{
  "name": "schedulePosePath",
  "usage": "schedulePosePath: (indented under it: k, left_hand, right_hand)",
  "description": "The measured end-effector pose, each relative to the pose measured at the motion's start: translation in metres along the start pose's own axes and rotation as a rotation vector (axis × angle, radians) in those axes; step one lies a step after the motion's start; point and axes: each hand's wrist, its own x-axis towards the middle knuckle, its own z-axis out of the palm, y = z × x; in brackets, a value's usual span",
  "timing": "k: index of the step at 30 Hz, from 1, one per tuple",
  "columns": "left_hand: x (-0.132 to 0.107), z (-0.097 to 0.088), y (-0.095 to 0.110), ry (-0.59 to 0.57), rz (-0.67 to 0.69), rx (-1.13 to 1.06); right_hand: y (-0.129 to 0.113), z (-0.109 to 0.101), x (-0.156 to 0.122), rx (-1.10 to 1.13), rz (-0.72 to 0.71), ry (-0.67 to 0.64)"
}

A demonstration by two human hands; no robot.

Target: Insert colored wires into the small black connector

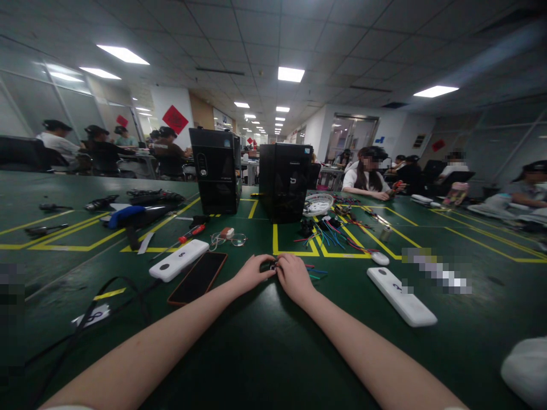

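At the middle of the green table (256,364), my left hand (251,273) and my right hand (296,279) meet fingertip to fingertip. Between their fingers is a small dark part (272,264), mostly covered; its exact kind does not show. Both hands are closed on it, close to the tabletop. Red, blue and green wires (317,274) stick out past my right hand; whether they join the part is hidden. A dark phone with an orange edge (199,278) lies left of my left hand.
Two black computer towers (216,171) (285,182) stand ahead. White power banks (179,259) (401,296) lie on both sides. A red screwdriver (191,233), glasses (237,240), loose wires (331,232) and a white basket (318,203) lie beyond. A person (368,173) sits across, right.
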Motion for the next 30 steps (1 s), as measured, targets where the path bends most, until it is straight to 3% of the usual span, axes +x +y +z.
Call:
schedulePosePath:
  k: [14, 20, 26, 30]
  left_hand:
    - [0.001, -0.001, 0.002, -0.012, -0.001, 0.024]
    - [0.0, -0.001, 0.004, -0.013, -0.033, 0.034]
    - [0.001, 0.001, -0.005, 0.1, -0.126, 0.063]
    - [0.003, 0.002, -0.012, 0.155, -0.155, 0.082]
  right_hand:
    - [-0.001, -0.001, -0.001, 0.03, -0.005, 0.015]
    - [0.003, -0.005, 0.002, 0.062, 0.05, 0.088]
    - [0.008, -0.003, 0.002, 0.124, -0.041, 0.104]
    - [0.006, 0.0, 0.0, 0.158, -0.182, 0.026]
